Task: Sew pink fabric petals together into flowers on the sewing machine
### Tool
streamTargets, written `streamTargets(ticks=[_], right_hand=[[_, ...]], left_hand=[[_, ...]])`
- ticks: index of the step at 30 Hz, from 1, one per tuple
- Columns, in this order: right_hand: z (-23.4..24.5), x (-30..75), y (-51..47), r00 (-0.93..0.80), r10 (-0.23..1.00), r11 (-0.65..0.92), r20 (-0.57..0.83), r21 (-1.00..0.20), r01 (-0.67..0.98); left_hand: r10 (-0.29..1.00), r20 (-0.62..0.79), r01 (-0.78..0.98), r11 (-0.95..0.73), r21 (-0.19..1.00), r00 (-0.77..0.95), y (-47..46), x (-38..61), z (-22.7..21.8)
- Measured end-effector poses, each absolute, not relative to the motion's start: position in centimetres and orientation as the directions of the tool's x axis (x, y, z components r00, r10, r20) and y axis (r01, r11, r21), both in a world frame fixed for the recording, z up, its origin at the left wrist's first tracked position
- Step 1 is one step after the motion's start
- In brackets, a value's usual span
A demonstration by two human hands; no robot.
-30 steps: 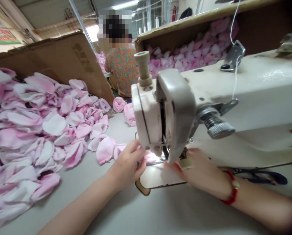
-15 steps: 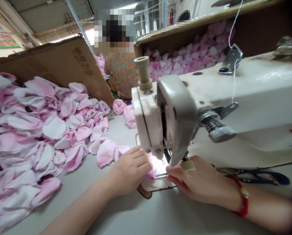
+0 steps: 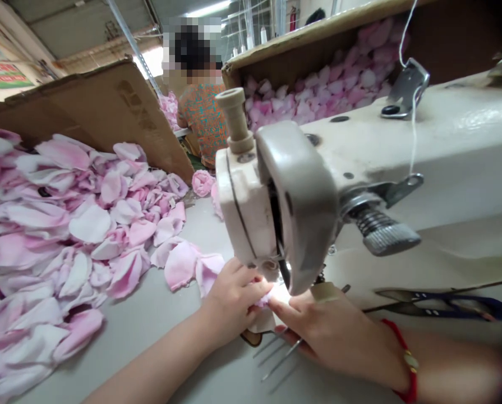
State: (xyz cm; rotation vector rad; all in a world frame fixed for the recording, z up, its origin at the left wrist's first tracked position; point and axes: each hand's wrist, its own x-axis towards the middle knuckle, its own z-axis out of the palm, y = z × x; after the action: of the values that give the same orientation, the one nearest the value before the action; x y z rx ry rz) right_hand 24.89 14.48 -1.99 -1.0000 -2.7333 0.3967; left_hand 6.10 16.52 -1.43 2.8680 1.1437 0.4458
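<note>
Under the head of a white sewing machine [image 3: 240, 207], my left hand [image 3: 234, 300] pinches a small pink fabric piece [image 3: 262, 300] beside the lit needle area. Just right of it, my right hand [image 3: 330, 328] has its fingertips at the fabric's edge. Thin metal tweezers [image 3: 281, 360] stick out from below the right palm, their two prongs apart and pointing toward me. A wrap covers one right finger, and a red bracelet circles that wrist. The needle and the stitch point are mostly hidden by the machine head and glare.
Many pink and white fabric petals [image 3: 91, 221] are heaped on the table's left, before a cardboard panel [image 3: 95, 112]. Blue-handled thread snips [image 3: 448, 304] lie by the machine base. Behind are a rolled pink flower [image 3: 202, 183], a box of petals [image 3: 318, 101] and a seated person [image 3: 204, 120].
My left hand has turned, its thumb and fingers now pinching the fabric. The right hand has shifted slightly left and down, and the tweezers have come into sight below it. The view has moved a little.
</note>
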Motion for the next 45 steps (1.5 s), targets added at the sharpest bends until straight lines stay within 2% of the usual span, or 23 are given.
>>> streamTargets(ticks=[5, 8, 13, 16, 21, 27, 29, 35, 41, 43, 45], right_hand=[[-2.0, 25.0, 13.9, -0.744, 0.652, 0.75, 0.15, -0.278, 0.601], [-2.1, 25.4, 14.0, -0.742, 0.654, 0.746, 0.148, -0.285, 0.602], [-2.3, 25.8, 14.6, -0.725, 0.667, 0.735, 0.169, -0.305, 0.606], [-2.1, 26.0, 15.0, -0.729, 0.665, 0.739, 0.163, -0.284, 0.611], [-1.9, 26.1, 15.2, -0.742, 0.651, 0.749, 0.158, -0.287, 0.597], [-2.1, 26.6, 16.2, -0.74, 0.646, 0.763, 0.188, -0.191, 0.618], [-2.0, 26.8, 16.7, -0.746, 0.635, 0.772, 0.199, -0.152, 0.617], [-2.0, 27.0, 16.9, -0.743, 0.63, 0.775, 0.224, -0.116, 0.622], [-1.5, 26.9, 16.5, -0.729, 0.659, 0.752, 0.185, -0.196, 0.63], [-1.4, 26.7, 16.4, -0.719, 0.674, 0.738, 0.171, -0.201, 0.644], [-1.3, 26.5, 16.4, -0.707, 0.689, 0.724, 0.161, -0.196, 0.661]], left_hand=[[0.635, 0.172, 0.629, -0.772, 0.094, 0.753, 16.0, 6.5, -0.4], [0.602, 0.22, 0.6, -0.796, 0.087, 0.767, 16.1, 6.7, -0.4], [0.599, 0.344, 0.648, -0.761, -0.035, 0.723, 16.6, 7.0, -2.0], [0.615, 0.321, 0.666, -0.742, -0.074, 0.72, 16.6, 6.9, -2.5], [0.588, 0.249, 0.62, -0.782, -0.068, 0.769, 16.3, 6.5, -2.5], [0.595, 0.307, 0.663, -0.716, -0.216, 0.743, 15.9, 7.5, -3.1], [0.554, 0.356, 0.648, -0.721, -0.247, 0.752, 16.0, 7.7, -2.6], [0.404, 0.462, 0.518, -0.842, -0.15, 0.79, 17.1, 6.0, -0.2], [0.075, 0.556, 0.294, -0.902, -0.317, 0.828, 17.5, 4.3, 1.0], [0.097, 0.555, 0.304, -0.906, -0.295, 0.826, 17.7, 4.2, 0.7], [0.193, 0.522, 0.361, -0.901, -0.24, 0.831, 18.2, 4.5, 0.1]])
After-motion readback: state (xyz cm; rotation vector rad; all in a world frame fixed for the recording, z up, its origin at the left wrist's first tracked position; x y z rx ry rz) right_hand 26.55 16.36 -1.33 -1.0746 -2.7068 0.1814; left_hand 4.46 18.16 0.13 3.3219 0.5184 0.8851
